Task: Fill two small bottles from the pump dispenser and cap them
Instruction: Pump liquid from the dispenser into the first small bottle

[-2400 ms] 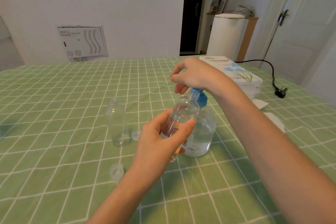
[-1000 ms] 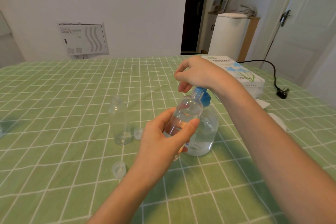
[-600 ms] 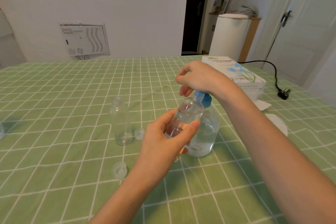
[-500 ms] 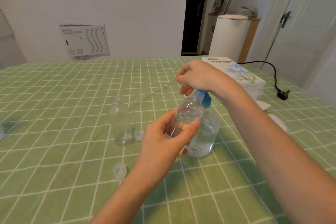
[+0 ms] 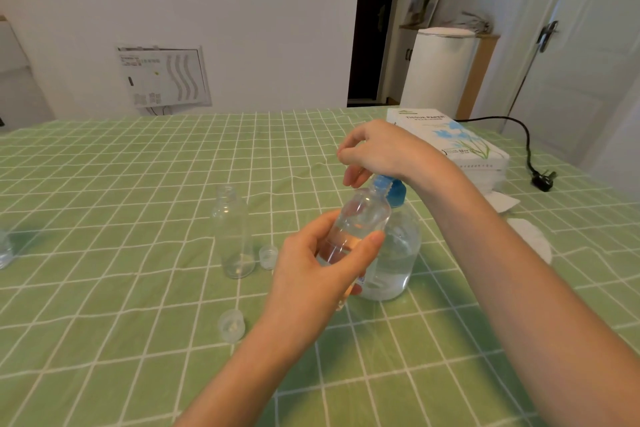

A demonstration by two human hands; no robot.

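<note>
My left hand [image 5: 313, 270] grips a small clear bottle [image 5: 360, 222], tilted with its mouth up against the blue nozzle of the pump dispenser [image 5: 394, 253]. The dispenser is a round clear bottle with a blue pump top, standing on the green checked cloth. My right hand [image 5: 381, 152] rests on top of the pump head, palm down with the fingers bent over it. A second small clear bottle [image 5: 233, 236] stands upright and uncapped to the left. One clear cap [image 5: 268, 256] lies beside it; another clear cap [image 5: 231, 325] lies nearer to me.
A white tissue box [image 5: 450, 142] sits behind the dispenser at the right, with loose white tissues [image 5: 530, 239] near it. A black cable and plug [image 5: 540, 180] lie at the far right. Part of another clear container [image 5: 4, 250] shows at the left edge.
The pump head and my right hand have bobbed slightly up and down. My left hand keeps the small bottle at the nozzle. The view has shifted a little.
</note>
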